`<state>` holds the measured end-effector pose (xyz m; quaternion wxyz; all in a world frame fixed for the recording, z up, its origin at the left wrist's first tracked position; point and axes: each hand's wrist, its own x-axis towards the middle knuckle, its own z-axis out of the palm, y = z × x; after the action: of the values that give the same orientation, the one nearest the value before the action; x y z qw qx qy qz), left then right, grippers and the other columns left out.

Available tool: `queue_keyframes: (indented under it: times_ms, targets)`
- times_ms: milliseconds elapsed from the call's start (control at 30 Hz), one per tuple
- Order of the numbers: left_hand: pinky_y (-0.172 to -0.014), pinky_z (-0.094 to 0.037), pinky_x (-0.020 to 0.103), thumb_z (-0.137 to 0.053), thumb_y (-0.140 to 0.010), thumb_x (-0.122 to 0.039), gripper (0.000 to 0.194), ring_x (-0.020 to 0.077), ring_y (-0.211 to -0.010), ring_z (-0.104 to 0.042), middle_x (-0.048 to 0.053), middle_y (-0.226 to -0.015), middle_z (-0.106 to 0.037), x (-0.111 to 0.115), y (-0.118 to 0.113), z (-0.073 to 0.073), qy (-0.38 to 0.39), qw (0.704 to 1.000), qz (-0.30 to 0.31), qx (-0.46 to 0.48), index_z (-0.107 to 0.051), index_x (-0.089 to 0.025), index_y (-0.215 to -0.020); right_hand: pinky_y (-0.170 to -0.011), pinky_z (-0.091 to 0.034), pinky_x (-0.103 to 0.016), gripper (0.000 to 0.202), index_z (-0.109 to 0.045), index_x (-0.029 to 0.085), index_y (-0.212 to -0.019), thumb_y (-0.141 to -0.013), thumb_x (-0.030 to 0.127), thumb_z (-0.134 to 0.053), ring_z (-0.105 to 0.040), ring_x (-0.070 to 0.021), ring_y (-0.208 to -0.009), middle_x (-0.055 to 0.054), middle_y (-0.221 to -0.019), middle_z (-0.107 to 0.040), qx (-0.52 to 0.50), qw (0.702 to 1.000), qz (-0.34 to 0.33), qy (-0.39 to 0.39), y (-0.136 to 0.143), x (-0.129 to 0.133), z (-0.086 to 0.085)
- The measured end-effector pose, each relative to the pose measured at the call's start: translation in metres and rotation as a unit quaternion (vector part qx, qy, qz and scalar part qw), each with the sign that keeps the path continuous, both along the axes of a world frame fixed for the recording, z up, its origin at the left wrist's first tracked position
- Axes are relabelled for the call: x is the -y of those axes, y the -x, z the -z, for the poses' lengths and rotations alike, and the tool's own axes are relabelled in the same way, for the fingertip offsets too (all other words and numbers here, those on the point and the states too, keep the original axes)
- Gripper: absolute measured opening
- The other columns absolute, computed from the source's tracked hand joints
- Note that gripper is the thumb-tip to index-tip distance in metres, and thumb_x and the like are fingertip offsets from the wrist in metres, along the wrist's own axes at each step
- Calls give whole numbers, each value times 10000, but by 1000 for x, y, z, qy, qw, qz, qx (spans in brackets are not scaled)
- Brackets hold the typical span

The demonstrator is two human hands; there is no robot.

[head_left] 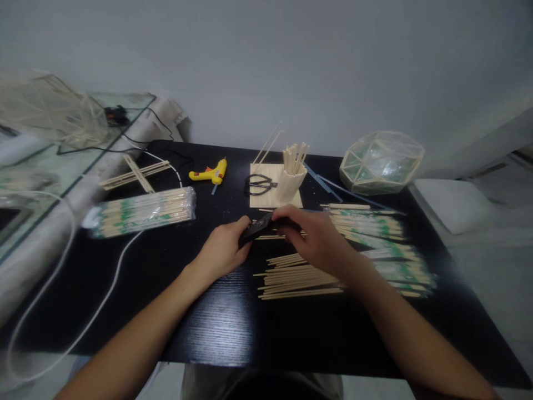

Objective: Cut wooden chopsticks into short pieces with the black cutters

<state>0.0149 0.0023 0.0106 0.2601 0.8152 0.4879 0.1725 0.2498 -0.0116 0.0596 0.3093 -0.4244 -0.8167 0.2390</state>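
Note:
Between my two hands is a small, flat, dark object [259,226], black and tilted; its exact kind is too blurred to make out. My left hand [222,247] is closed on its near left end, thumb on top. My right hand [312,233] has its fingers curled about the far right end. Loose wooden sticks [300,278] lie just below my right hand. Beyond the hands, a holder built of sticks [287,186], filled with upright sticks [295,157], stands on a square wooden board [258,203]. Black-handled scissors [260,185] lie across the board's left side.
On the black table [216,333] are a yellow glue gun [210,173], a bagged stick bundle [144,211], crossed sticks [137,173], clear glue sticks [322,183] and more packaged sticks [375,225]. A faceted stick-framed shape [381,164] stands back right. A white cable [116,272] loops at left.

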Motion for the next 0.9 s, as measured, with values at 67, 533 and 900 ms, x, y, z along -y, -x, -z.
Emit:
queue_keyframes:
  times_ms: [67, 533, 900]
  targets:
    - [-649, -397, 294, -535, -905, -203, 57, 212, -717, -640, 24, -796, -652, -1, 0, 0, -13, 1000, -8, -23, -488, -232, -893, -718, -456, -254, 209, -609, 221, -1117, -965, 89, -552, -669, -158, -744, -22, -930, -749, 6, 1000, -5, 2, 0, 0, 0]
    - [-683, -438, 327, -562, -893, -232, 88, 281, -876, -718, 72, -950, -722, -3, -2, -2, -45, 987, -53, -143, -524, -226, -973, -649, -392, -250, 94, -607, 210, -1103, -1014, 238, -612, -582, -142, -614, 11, -763, -676, 53, 998, -18, 28, 4, 4, 1]
    - [-695, -459, 326, -582, -887, -213, 130, 287, -896, -728, 81, -986, -737, -2, -2, -1, -41, 987, -49, -148, -544, -220, -1011, -627, -379, -244, 72, -632, 197, -1071, -1018, 226, -592, -590, -141, -605, -8, -756, -704, 80, 997, -6, -21, 5, 1, 10]
